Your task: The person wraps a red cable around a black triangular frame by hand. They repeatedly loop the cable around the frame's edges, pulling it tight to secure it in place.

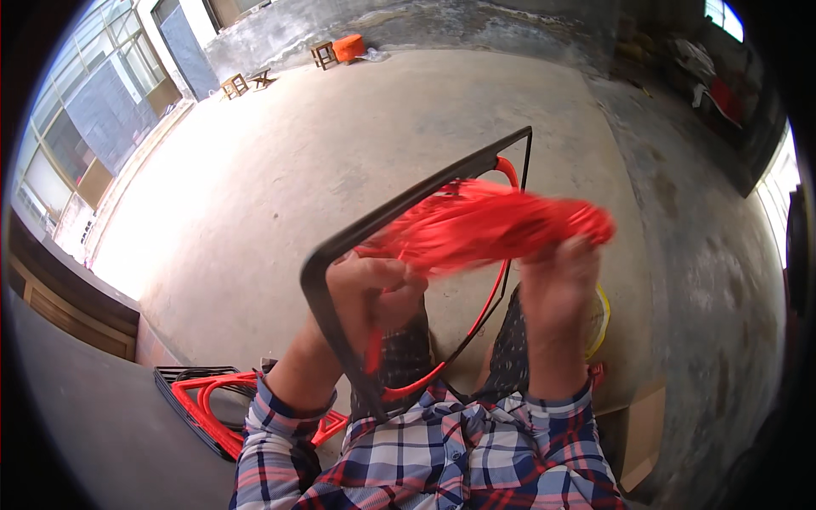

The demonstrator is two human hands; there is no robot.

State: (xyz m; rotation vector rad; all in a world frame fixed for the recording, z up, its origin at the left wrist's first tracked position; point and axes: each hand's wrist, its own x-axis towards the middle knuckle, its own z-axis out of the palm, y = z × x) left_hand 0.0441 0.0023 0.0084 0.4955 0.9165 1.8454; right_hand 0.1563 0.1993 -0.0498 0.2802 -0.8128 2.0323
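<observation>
A black rectangular frame (393, 197) with rounded corners stands tilted above my lap. Red wrapping shows along a curved inner hoop (491, 299) inside it. My left hand (374, 293) is closed at the frame's left side, fingers curled on a red strip that hangs below the fist. Through the frame runs a thick bundle of red strips (484, 225), smeared by motion. My right hand (557, 280), also blurred, is raised on the right and closed round the bundle's end. Its exact finger positions are hard to make out.
More red and black frames (208, 406) are stacked low on my left. An open cardboard box (643, 433) is at my right, near a yellow-rimmed round thing (602, 323). Wooden stools (323, 55) and an orange-red tub (348, 48) stand by the far wall.
</observation>
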